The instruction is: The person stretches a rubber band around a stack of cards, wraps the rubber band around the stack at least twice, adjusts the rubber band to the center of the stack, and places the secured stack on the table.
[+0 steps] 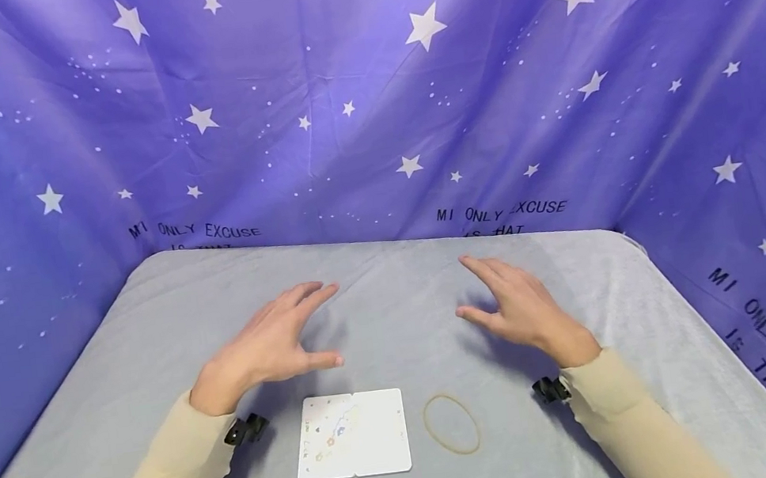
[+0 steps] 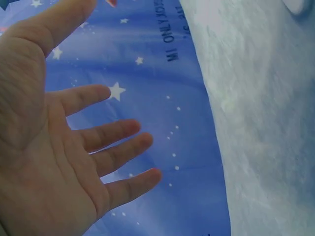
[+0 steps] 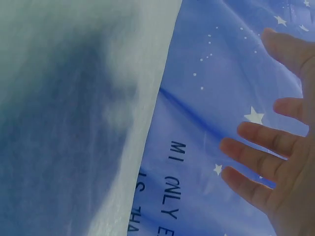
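Both hands hover above the grey table with fingers spread and nothing held. The left hand (image 1: pixel 270 344) is above and left of a flat white card (image 1: pixel 378 431), which has small printed flowers and lettering on its left half and a notch midway along its top and bottom edges. To the card's right lies a thin tan rubber band (image 1: pixel 426 419) in an oval loop, apart from it. The right hand (image 1: pixel 523 305) is farther back and to the right of the band. In the left wrist view the left palm (image 2: pixel 49 147) shows; fingers of the right hand (image 3: pixel 288 157) appear in the right wrist view.
A grey cloth (image 1: pixel 390 294) covers the table. Purple curtains (image 1: pixel 311 120) with white stars and black lettering hang behind it and on both sides. Each wrist bears a small black camera, the left one (image 1: pixel 245 430) and the right one (image 1: pixel 551 390).
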Demonstrator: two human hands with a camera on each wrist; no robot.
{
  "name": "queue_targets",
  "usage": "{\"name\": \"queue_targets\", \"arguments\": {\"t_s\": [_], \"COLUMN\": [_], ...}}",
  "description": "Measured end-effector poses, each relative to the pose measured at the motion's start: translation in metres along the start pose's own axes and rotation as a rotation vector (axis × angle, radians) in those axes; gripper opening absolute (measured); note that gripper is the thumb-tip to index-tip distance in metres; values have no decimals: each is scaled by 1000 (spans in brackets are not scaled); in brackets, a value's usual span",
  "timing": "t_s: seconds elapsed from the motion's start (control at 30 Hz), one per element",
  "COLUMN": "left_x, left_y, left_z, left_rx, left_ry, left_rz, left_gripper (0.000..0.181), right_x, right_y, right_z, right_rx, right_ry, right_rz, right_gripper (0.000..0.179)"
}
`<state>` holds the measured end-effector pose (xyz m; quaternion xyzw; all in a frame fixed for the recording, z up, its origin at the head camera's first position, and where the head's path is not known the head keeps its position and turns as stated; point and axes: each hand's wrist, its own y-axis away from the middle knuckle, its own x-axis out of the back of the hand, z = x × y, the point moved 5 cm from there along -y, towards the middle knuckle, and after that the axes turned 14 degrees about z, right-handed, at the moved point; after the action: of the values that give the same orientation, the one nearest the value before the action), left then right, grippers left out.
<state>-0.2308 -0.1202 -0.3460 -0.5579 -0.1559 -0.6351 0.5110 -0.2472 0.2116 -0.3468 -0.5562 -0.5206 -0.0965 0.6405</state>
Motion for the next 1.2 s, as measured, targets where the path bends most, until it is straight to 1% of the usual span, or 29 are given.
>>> {"name": "queue_targets", "arguments": {"t_s": [0.07,0.17,0.3,0.47,0.6,0.77,0.87,1.03,1.2], "left_x": [1,1,0,-2,-3,-6,-9,-14,-18], "left_y": [3,6,7,8,9,10,10,12,13], "left_z": [4,9,15,18,20,22,22,20,17], "left_rx": [-4,-12,-13,-20,-32,-47,-43,-48,-64], "left_ry": [18,42,61,90,138,231,285,361,386], "left_rz": [-11,-32,-77,-119,-151,-204,-242,-305,-349], "left_gripper": [99,99,96,93,94,92,91,90,86], "right_x": [-2,-3,-5,-9,-12,-16,-18,-21,-23], "right_y": [1,2,3,4,5,6,7,10,12], "right_z": [-3,-5,-7,-12,-17,-24,-28,-36,-41], "right_rx": [-12,-52,-91,-71,-70,-82,-84,-53,-58], "right_ry": [-24,-76,-144,-183,-229,-332,-391,-468,-533], "right_rz": [-17,-32,-70,-133,-175,-219,-243,-292,-351], "right_gripper": [78,76,74,70,67,65,63,62,59]}}
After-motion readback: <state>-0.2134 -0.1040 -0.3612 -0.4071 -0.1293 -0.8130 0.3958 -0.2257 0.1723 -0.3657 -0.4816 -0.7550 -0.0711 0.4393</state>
